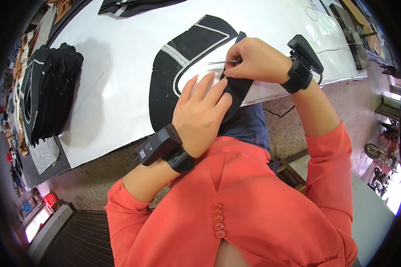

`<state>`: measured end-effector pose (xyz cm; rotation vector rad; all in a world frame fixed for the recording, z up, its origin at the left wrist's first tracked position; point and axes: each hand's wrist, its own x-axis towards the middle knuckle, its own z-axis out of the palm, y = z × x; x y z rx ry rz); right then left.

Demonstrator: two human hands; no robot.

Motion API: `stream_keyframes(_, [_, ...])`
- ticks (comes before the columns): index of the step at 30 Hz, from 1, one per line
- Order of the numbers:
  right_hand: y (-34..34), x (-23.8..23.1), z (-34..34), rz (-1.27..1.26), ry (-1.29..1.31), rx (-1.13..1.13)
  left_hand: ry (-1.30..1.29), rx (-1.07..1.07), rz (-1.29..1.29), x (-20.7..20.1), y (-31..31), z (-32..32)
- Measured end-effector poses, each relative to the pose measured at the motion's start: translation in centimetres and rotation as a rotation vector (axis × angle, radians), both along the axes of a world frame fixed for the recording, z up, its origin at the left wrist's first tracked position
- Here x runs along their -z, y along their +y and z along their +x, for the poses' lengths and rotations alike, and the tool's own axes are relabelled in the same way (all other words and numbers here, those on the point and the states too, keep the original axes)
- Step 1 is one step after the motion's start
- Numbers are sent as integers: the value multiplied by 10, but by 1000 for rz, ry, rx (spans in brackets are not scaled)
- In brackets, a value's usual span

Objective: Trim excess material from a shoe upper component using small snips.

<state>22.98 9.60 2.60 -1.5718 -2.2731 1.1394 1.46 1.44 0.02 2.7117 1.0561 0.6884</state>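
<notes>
A black, curved, flat piece [162,84], looking like a shoe upper with pale trim lines, lies on the white table top [113,102]. My left hand [202,111] rests on it, palm down with fingers spread, its fingertips around the open middle of the piece. At the piece's right side, my right hand [256,60] is closed around a thin pointed metal tool [216,62], whose tip points left above the white gap. Its handle is mostly hidden by my fingers, so I cannot tell its exact kind. My right fingertips also touch the black edge.
To the left stands a thick stack of similar black pieces [58,89]. More black pieces [133,5] lie at the far edge. A loose thread [90,92] lies on the table. Dark bulky objects [349,31] sit at the far right. The table's front edge runs close to my body.
</notes>
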Motion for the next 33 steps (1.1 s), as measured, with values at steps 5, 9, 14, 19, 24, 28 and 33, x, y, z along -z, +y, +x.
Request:
stream_keyframes(5, [6, 2, 13, 83, 8, -68, 34, -5, -21, 1, 0, -3])
stream_keyframes(9, [7, 2, 13, 246, 12, -66, 29, 9, -34, 0, 1, -3])
stream_keyframes(14, [8, 4, 10, 174, 119, -3, -4, 12, -46, 0, 2, 0])
stream_keyframes(19, [11, 7, 13, 146, 33, -5, 5, 18, -36, -1, 3, 2])
stream_keyframes(24, [9, 9, 9, -2, 40, 78, -22, -2, -19, -1, 1, 4])
stream_keyframes(28, [-7, 10, 0, -79, 37, 98, 12, 5, -62, -6, 1, 4])
stream_keyframes(33, [-24, 15, -1, 78, 113, 74, 62, 29, -34, -9, 0, 2])
